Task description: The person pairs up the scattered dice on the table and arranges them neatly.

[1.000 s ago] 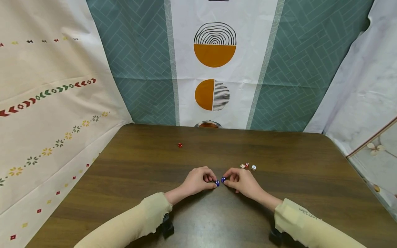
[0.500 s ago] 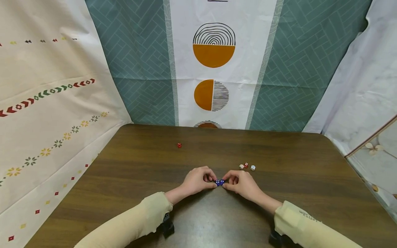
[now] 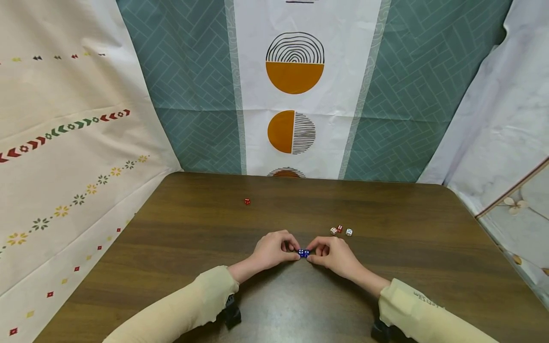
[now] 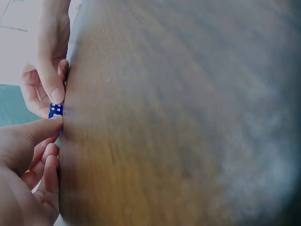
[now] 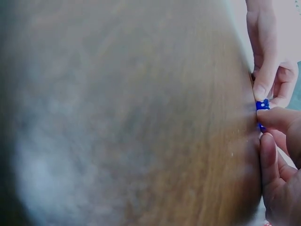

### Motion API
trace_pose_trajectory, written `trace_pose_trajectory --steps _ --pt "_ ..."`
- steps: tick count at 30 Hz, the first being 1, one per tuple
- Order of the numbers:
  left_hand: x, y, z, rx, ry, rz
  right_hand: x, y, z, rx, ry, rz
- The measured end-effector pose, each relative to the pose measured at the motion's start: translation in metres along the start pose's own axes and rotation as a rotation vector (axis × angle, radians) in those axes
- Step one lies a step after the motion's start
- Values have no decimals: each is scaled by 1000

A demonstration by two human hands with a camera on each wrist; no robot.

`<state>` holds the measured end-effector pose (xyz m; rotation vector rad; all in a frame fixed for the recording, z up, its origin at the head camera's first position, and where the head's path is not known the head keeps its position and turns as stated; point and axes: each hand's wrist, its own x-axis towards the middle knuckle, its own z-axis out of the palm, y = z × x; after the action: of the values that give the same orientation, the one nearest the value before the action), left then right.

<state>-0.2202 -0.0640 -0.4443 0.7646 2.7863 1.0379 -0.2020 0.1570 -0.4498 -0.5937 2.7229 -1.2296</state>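
Two blue dice with white pips sit side by side at mid-table in the head view, with no gap showing between them. My left hand pinches the left blue die between thumb and fingertips. From the other side, my right hand pinches the right blue die. Both dice are low at the wooden tabletop. In the left wrist view a blue die shows between the two thumbs, partly covered by the near one. Thumbs also hide part of the blue dice in the right wrist view.
Just beyond the right hand lie a white die, a red die and another white die. A lone red die is farther back on the left. Patterned cloths hang behind and beside the wooden table.
The right hand has moved slightly left and nearer, bringing its blue die from a small gap to right beside the left one. The left hand has stayed in place.
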Motion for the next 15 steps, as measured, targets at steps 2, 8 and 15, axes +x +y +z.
trace_pose_trajectory --steps 2,8,15 --pt "0 0 0 1 -1 1 0 -1 0 2 1 -1" --pt "1 -1 -1 -3 -10 -4 -1 -1 0 7 0 -1" --pt "1 -1 -1 6 -17 -7 0 -1 0 5 -3 1"
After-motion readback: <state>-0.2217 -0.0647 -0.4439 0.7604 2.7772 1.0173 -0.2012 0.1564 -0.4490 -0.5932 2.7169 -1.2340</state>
